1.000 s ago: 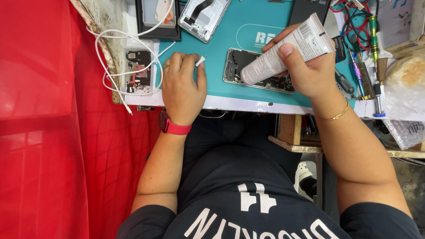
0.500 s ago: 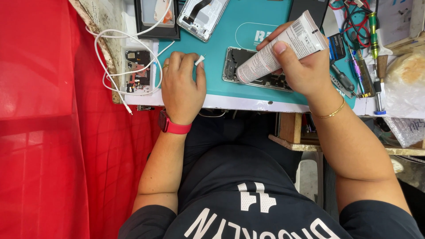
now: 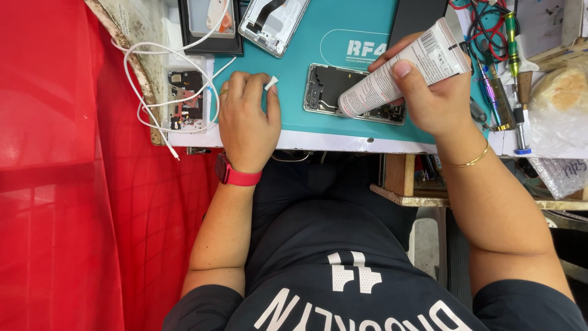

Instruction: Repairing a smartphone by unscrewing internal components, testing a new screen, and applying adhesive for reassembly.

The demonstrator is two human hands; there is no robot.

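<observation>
Tube [image 3: 401, 70] lower, nearer phone frame [image 3: 355, 95].

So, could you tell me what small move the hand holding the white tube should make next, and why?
Probably lower the white squeeze tube slightly: the right hand holds its nozzle end just over the opened phone frame, while the left hand holds a small white cap aside.

Right hand [image 3: 438, 98]: gripped a white tube [image 3: 401, 68], nozzle down over an opened phone [image 3: 352, 95] on the teal mat [image 3: 294, 116]. Left hand [image 3: 246, 119]: rested on the mat, pinching a small white cap [image 3: 270, 83]. White cable [image 3: 159, 92] lay on the bench [image 3: 343, 144], left of that hand.
</observation>
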